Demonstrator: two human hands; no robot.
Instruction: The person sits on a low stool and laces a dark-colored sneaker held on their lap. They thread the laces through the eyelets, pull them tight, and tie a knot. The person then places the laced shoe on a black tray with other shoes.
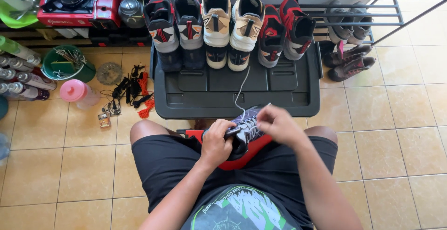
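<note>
Looking down through the head camera, we see a person seated on a tiled floor with a purple and grey mesh sneaker (245,132) held over the lap, just in front of a dark grey plastic storage bin lid (288,97). We take that lid as our landmark.

The left hand (216,144) is curled shut around the heel end of the sneaker, gripping it from the near side of the lid. The right hand (277,125) sits at the toe end, fingers pinched closed on the upper where the lacing runs; we cannot tell exactly which part they grip. A thin white shoelace (240,90) rises from the sneaker and trails loosely up across the lid.

The sneaker's long axis runs roughly left to right and slightly away from the body, heel toward the left hand, toe toward the right. The lace leaves the sneaker just left of the right hand, so the right hand is the nearer one to it.

On the far edge of the lid stands a row of sneakers: a grey and red pair (174,27), a tan and white pair (230,25) and a red and black pair (286,27). Left of the lid lie black and orange cords (135,90), a pink-lidded plastic bottle (79,92) and a green round bucket (65,62). Right of it sits a dark worn pair of shoes (349,62).
</note>
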